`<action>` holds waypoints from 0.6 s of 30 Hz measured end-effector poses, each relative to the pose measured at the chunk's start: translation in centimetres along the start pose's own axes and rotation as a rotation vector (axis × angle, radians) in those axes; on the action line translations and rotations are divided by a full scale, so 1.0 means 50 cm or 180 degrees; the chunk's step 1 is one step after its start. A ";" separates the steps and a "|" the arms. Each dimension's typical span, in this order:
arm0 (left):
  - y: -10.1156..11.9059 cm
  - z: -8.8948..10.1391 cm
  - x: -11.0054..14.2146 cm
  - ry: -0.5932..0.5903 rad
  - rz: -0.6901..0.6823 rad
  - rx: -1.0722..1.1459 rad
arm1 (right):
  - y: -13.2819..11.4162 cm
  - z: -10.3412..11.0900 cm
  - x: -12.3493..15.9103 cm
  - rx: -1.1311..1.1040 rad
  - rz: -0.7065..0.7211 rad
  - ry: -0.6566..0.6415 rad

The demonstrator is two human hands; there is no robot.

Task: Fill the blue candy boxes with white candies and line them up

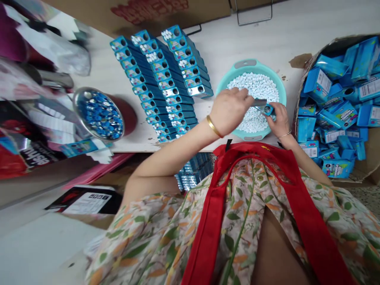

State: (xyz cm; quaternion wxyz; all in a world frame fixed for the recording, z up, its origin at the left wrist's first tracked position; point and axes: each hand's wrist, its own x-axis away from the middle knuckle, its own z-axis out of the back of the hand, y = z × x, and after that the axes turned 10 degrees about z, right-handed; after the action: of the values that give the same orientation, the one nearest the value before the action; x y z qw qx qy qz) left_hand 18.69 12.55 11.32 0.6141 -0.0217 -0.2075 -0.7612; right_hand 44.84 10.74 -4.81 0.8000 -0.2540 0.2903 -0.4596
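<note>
My left hand (pixel 230 111), with a gold bangle at the wrist, is closed on a small metal scoop (pixel 260 102). The scoop's end reaches over to a small blue candy box (pixel 268 109), which my right hand (pixel 279 120) grips upright with its round opening facing up. Both hands are above a turquoise basin (pixel 282 85) holding many small white candies (pixel 253 81). My fingers partly hide the scoop's handle and the box's sides.
Rows of blue boxes (pixel 166 85), some heaped with white candies, stand left of the basin. Further left is a metal bowl (pixel 129 116) of blue and silver pieces. A carton (pixel 301 85) of blue boxes sits right. A large cardboard box (pixel 202 12) borders the back.
</note>
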 end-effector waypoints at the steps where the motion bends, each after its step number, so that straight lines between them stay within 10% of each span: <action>1: -0.030 -0.019 -0.009 0.0057 0.0151 0.0026 | 0.004 0.006 0.002 -0.0004 -0.0052 0.0038; 6: -0.133 -0.184 -0.073 -0.0389 0.0740 0.0060 | 0.025 0.036 0.003 -0.0044 -0.0247 0.0310; 11: -0.049 -0.329 -0.104 -0.0990 0.0632 0.0426 | 0.031 0.050 -0.007 -0.0076 -0.0300 0.0410; 18: -0.057 -0.324 -0.046 -0.0932 0.0674 0.1396 | 0.049 0.049 -0.006 -0.0161 -0.0262 0.0462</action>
State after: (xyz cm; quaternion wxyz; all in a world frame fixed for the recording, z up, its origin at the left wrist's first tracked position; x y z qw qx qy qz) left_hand 20.17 9.57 -4.93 0.6436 -0.0196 -0.4503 -0.6185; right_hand 47.87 12.46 -4.65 0.7506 -0.2518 0.3484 -0.5018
